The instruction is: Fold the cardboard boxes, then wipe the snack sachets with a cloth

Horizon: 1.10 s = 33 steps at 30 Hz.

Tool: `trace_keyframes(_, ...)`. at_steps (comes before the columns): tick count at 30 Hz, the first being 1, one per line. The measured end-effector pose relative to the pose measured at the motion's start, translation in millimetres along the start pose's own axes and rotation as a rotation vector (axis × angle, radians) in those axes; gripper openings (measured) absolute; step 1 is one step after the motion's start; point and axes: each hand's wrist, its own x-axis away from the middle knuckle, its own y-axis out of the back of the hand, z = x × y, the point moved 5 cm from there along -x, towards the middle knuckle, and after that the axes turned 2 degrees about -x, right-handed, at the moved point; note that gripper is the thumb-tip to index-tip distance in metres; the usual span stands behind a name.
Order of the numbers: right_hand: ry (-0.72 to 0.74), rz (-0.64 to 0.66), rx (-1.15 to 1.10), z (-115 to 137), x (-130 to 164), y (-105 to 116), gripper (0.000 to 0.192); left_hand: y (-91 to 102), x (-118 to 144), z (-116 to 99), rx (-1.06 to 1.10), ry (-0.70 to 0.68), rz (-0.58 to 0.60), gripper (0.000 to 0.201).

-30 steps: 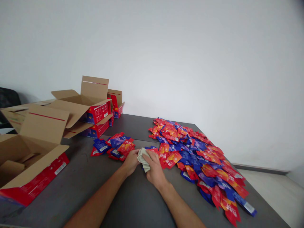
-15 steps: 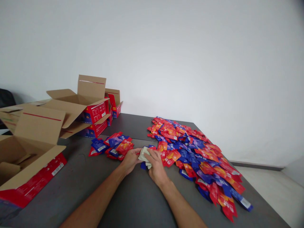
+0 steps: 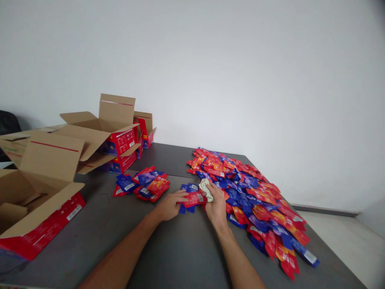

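Observation:
My right hand [image 3: 217,205] is closed around a crumpled pale cloth [image 3: 205,188], held at the left edge of the big heap of packets. A red packet [image 3: 194,199] with a white barcode lies between my two hands. My left hand [image 3: 171,205] grips the left end of this packet with its fingertips. Beneath the red packet lie blue packets [image 3: 192,187], partly covered by it. Left of my left hand is a small pile of red and blue packets [image 3: 150,184]. The right fingertips are partly hidden by the cloth.
A large heap of red and blue packets [image 3: 246,192] spreads along the right side of the dark table [image 3: 180,253]. Open cartons stand at the left: a near one [image 3: 54,224], a stacked one [image 3: 123,140] and a farther one [image 3: 148,138]. Behind is a white wall.
The cloth, earlier between both hands, has moved right in my right hand. My left hand has come off the cloth and now holds the red packet's left end.

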Motion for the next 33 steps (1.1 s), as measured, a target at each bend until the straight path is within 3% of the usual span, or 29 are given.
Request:
trace_keyframes(4,0.069,0.102,-0.051,21,8,-15,0.063,7.2,2,2,-0.194,0.093,-0.121,0.062)
trace_keyframes(8,0.197,0.283,-0.110,45,19,-33,0.062,6.3,3,6,-0.306,0.183,-0.035,0.045)
trace_keyframes(13,0.208,0.400,-0.067,55,24,-37,0.061,4.1,4,10,-0.295,0.225,-0.003,0.041)
trace_keyframes(16,0.170,0.379,0.011,45,21,-33,0.063,2.2,5,15,-0.266,0.283,-0.037,0.043)
trace_keyframes(21,0.071,0.225,0.185,14,14,-17,0.060,-2.1,6,19,-0.177,0.342,-0.114,0.048)
trace_keyframes(26,0.000,0.166,0.169,3,10,-9,0.059,3.0,6,17,-0.114,0.379,-0.215,0.043)
trace_keyframes(29,-0.001,0.173,0.129,5,9,-11,0.058,17.3,5,17,-0.058,0.371,-0.332,0.028)
trace_keyframes(33,-0.007,0.178,0.087,7,9,-15,0.060,52.0,11,24,-0.141,0.415,-0.585,0.013)
